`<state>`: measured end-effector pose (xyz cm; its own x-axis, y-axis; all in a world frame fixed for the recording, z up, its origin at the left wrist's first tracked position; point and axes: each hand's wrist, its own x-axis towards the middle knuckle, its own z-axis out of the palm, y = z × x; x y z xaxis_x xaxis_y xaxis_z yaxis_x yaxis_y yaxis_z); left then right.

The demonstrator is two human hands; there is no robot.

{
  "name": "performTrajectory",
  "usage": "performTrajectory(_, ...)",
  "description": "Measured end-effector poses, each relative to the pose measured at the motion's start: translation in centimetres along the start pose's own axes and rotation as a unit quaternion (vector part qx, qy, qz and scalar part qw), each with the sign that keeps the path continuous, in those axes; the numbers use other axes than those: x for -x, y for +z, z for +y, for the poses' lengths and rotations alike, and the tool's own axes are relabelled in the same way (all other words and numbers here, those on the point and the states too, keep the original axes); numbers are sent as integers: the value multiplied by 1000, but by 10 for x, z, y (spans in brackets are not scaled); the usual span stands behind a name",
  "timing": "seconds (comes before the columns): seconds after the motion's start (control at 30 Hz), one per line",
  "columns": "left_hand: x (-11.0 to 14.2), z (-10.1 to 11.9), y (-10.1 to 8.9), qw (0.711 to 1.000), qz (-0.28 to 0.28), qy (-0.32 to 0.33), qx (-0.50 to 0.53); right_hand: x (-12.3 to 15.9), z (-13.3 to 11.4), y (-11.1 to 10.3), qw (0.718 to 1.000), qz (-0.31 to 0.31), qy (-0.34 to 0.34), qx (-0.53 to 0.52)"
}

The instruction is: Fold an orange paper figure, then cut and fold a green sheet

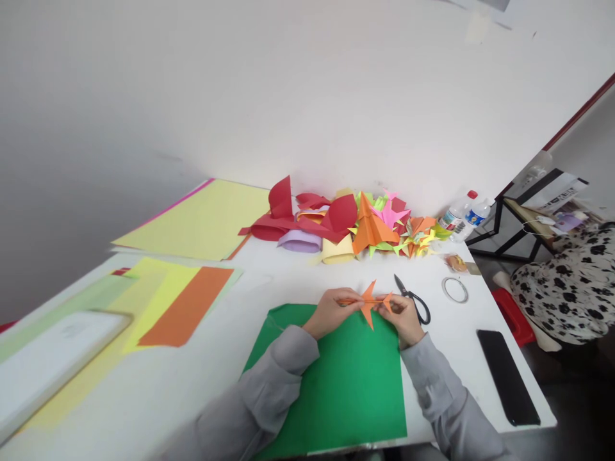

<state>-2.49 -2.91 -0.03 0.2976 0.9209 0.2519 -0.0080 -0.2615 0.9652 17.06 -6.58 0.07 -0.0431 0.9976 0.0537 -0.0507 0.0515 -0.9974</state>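
An orange folded paper airplane (369, 302), with pointed wings and a small tail, is held level above a green sheet (350, 384) on the white table. My left hand (334, 310) pinches its left end between thumb and fingers. At the tail end, my right hand (402, 318) grips it, fingers closed. Black-handled scissors (417, 302) lie just beyond my right hand, blades pointing away.
Folded paper shapes (331, 221) are heaped along the wall, beside two plastic bottles (464, 214). Tape (454, 290) and a black phone (508, 378) lie right. Orange paper (187, 307), other sheets and a white box-like object (57, 358) lie left. A person in patterned clothing (571, 288) is at right.
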Motion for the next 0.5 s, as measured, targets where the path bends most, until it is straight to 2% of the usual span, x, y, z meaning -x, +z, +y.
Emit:
performTrajectory(0.17, -1, -1, -3, 999, 32, 12, -5, -1, -1, -8, 998, 13, -4, -56)
performTrajectory(0.37, -1, -2, -3, 1000, 15, 6, -7, -1, 2, -9, 999, 1, 15, -34)
performTrajectory(0.5, 0, -4, -4, 1000, 13, -12, -4, -3, 0, -12, 999, 17, 16, -26)
